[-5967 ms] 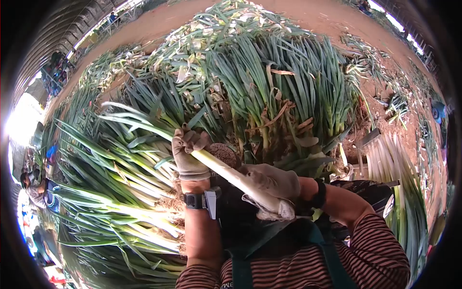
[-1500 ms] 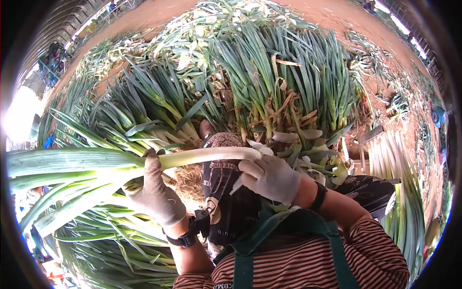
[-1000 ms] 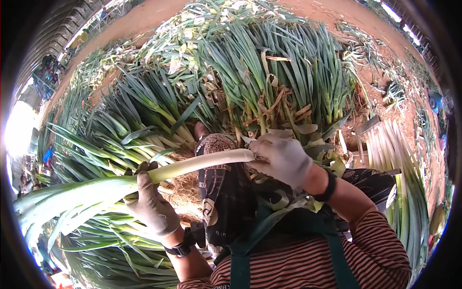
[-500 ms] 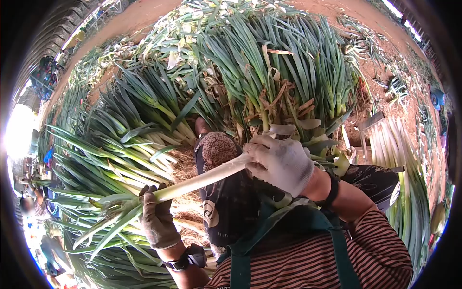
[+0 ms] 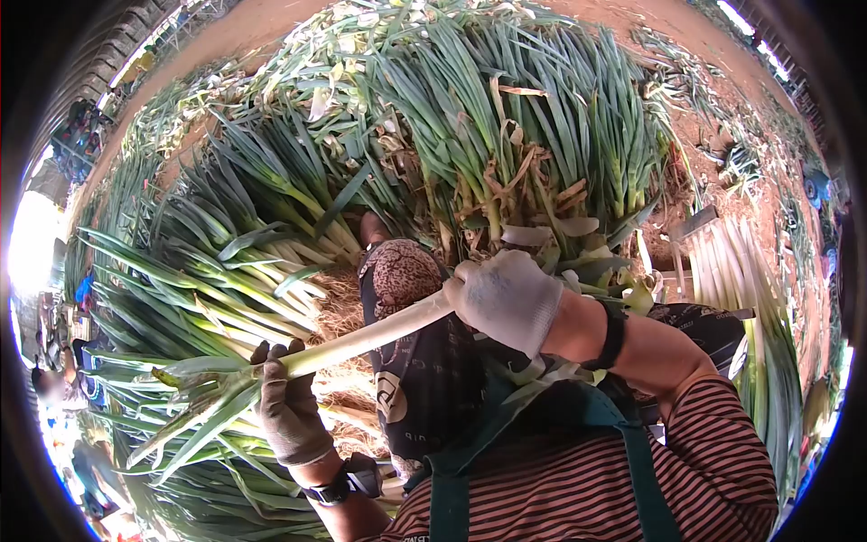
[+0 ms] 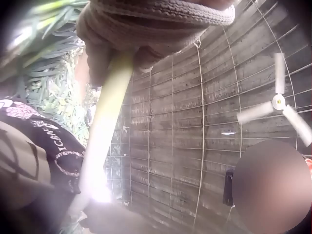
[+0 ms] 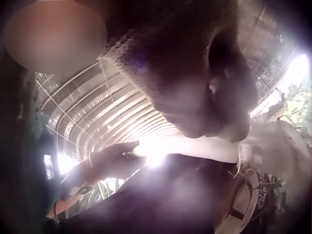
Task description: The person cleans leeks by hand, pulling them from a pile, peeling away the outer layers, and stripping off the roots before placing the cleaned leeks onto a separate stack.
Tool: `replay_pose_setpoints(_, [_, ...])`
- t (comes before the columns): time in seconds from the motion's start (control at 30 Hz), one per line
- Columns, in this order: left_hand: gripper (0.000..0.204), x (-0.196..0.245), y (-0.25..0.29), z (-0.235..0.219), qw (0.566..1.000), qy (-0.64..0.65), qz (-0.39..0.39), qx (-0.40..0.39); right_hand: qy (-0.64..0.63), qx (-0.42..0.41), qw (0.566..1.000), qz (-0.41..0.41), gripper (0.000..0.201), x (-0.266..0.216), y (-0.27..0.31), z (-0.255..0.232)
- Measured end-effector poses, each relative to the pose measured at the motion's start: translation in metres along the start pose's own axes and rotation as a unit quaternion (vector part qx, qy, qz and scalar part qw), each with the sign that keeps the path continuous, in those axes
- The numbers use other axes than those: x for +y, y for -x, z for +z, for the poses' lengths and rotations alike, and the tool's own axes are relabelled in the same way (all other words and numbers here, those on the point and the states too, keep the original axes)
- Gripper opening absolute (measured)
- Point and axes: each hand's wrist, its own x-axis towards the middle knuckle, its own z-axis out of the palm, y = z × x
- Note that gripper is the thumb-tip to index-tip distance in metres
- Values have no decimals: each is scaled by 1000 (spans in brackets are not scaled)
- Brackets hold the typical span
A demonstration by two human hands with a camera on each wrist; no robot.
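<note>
Leek (image 5: 361,336) held across our lap, near the pile (image 5: 506,135); left hand (image 5: 287,406) grips the leafy end, right hand (image 5: 506,298) closed on the white root end. We'd keep both grips firm, stalk level while trimming

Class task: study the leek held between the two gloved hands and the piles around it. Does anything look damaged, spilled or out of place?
Nothing stands out on the held leek. The pile behind carries dry brown, withered leaves, and trimmings lie strewn on the bare soil at right.

Bright daylight fills the fisheye head view with dark, warped edges, while both wrist views are dim, blurred and flared.
</note>
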Motion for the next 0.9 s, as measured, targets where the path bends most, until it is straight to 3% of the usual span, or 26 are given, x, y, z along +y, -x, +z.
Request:
replay_pose_setpoints(0.13, [49, 1, 7, 2, 997, 30, 43, -52, -119, -4, 992, 47, 13, 14, -5, 16])
replay_pose_setpoints(0.23, [54, 4, 2, -2, 975, 95, 83, -181, -217, 50, 972, 77, 11, 23, -5, 31])
replay_pose_setpoints(0.27, [55, 18, 17, 13, 993, 13, 66, -93, -292, 127, 943, 95, 17, 25, -2, 35])
replay_pose_setpoints(0.37, [53, 19, 12, -2, 979, -27, 111, -169, -438, 85, 858, 255, 25, 38, 9, 36])
replay_pose_setpoints(0.4, [50, 23, 13, 3, 977, -28, 114, -180, -410, -11, 863, 295, 30, 33, 11, 8])
replay_pose_setpoints(0.5, [51, 26, 16, 12, 968, -72, 151, -185, -292, 130, 946, 50, 28, 16, 22, 1])
replay_pose_setpoints(0.63, [55, 21, 2, 7, 971, 41, 97, -215, -100, 53, 993, 24, 21, -2, 20, 14])
replay_pose_setpoints(0.73, [54, 23, 10, 12, 976, 63, 90, -186, -58, 82, 995, -4, 14, -4, 21, 20])
replay_pose_setpoints(0.8, [44, 35, 7, 10, 977, 123, -23, -173, -33, 62, 997, -12, 12, -7, 20, 15])
replay_pose_setpoints(0.83, [37, 29, 12, 16, 968, -12, 105, -227, -34, 50, 998, -19, 11, -6, 20, 12])
replay_pose_setpoints(0.87, [28, 22, 5, 12, 962, 63, 102, -244, -35, 39, 998, -28, 11, -5, 20, 11])
replay_pose_setpoints(0.9, [28, 25, 5, 4, 980, 77, 24, -182, -36, 28, 998, -37, 12, -3, 19, 12])
